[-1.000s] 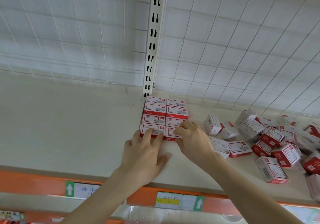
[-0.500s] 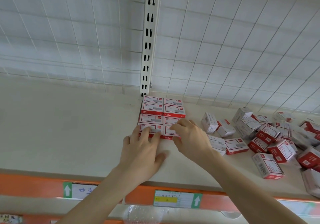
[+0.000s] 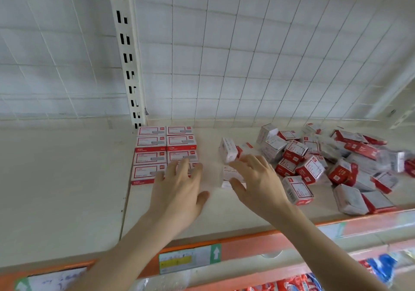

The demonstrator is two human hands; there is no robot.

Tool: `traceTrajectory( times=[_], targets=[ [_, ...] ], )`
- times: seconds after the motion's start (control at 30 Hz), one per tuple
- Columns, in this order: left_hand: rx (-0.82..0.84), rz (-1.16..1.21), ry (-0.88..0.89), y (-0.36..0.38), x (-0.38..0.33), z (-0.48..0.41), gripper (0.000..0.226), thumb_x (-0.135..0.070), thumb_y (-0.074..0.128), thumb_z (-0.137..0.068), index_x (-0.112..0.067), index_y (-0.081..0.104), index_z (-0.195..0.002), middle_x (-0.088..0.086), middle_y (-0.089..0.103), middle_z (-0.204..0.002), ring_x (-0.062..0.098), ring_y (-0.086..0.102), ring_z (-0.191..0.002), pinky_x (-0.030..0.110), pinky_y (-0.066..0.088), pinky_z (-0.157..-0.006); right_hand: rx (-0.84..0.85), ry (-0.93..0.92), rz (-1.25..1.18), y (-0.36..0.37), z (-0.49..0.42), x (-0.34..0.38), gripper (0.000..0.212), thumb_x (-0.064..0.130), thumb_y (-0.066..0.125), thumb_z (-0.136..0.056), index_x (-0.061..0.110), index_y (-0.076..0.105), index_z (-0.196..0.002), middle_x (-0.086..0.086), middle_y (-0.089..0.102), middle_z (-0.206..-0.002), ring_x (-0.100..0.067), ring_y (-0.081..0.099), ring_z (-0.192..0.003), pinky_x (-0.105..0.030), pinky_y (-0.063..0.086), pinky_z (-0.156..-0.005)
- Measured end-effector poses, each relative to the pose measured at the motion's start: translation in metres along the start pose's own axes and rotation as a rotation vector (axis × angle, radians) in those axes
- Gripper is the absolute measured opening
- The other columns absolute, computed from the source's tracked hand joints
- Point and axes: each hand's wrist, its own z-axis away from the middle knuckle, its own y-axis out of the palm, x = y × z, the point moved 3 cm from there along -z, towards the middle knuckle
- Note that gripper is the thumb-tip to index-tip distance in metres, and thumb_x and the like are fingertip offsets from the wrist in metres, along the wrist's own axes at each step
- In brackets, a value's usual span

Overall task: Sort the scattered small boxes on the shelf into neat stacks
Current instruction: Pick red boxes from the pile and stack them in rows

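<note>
A neat block of red-and-white small boxes [image 3: 157,153] lies two wide against the back of the cream shelf [image 3: 67,185]. My left hand [image 3: 179,187] is open, its spread fingers over the block's front right box. My right hand [image 3: 258,178] is off to the right of the block, fingers spread and blurred above a white box [image 3: 231,173] lying flat. Just behind its fingertips another white box [image 3: 228,150] stands tilted. A scattered pile of the same boxes [image 3: 325,162] covers the shelf's right side.
A slotted upright post [image 3: 128,54] and a wire grid back panel [image 3: 247,54] close off the rear. An orange front rail [image 3: 247,245] with a price label [image 3: 186,259] edges the shelf. Packaged goods [image 3: 292,284] show on the level below.
My right hand has left the block's front right box and moved right to the loose boxes. My left hand has shifted right along the block's front. The view has swung right.
</note>
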Motion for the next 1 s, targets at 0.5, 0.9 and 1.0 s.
traceTrajectory(
  times=[0.5, 0.9, 1.0],
  targets=[
    [-0.116, -0.022, 0.131, 0.005, -0.144, -0.054, 0.059, -0.044, 0.081, -0.053, -0.009, 0.068, -0.099, 0.013, 0.066, -0.096, 0.034, 0.066, -0.083, 0.042, 0.053, -0.056, -0.071, -0.054, -0.096, -0.056, 0.062, -0.119, 0.027, 0.020, 0.049, -0.077, 0.009, 0.064, -0.096, -0.004, 0.064, -0.090, -0.027, 0.059, -0.081, -0.036, 0.054, -0.054],
    [-0.150, -0.033, 0.139, 0.010, -0.241, -0.067, 0.050, -0.045, 0.076, -0.058, -0.011, 0.070, -0.095, 0.009, 0.067, -0.091, 0.029, 0.066, -0.075, 0.038, 0.053, -0.053, -0.154, -0.111, -0.226, -0.088, 0.091, -0.202, 0.024, 0.017, 0.050, -0.077, 0.008, 0.068, -0.091, -0.005, 0.064, -0.088, -0.017, 0.053, -0.087, -0.026, 0.052, -0.063],
    [-0.144, -0.045, 0.125, 0.015, -0.255, -0.072, 0.049, -0.043, 0.078, -0.059, -0.011, 0.070, -0.096, 0.010, 0.067, -0.093, 0.029, 0.067, -0.078, 0.038, 0.054, -0.055, -0.151, -0.066, -0.223, -0.094, 0.093, -0.223, 0.026, 0.019, 0.051, -0.078, 0.008, 0.069, -0.092, -0.005, 0.064, -0.088, -0.025, 0.059, -0.082, -0.031, 0.055, -0.058]
  ],
)
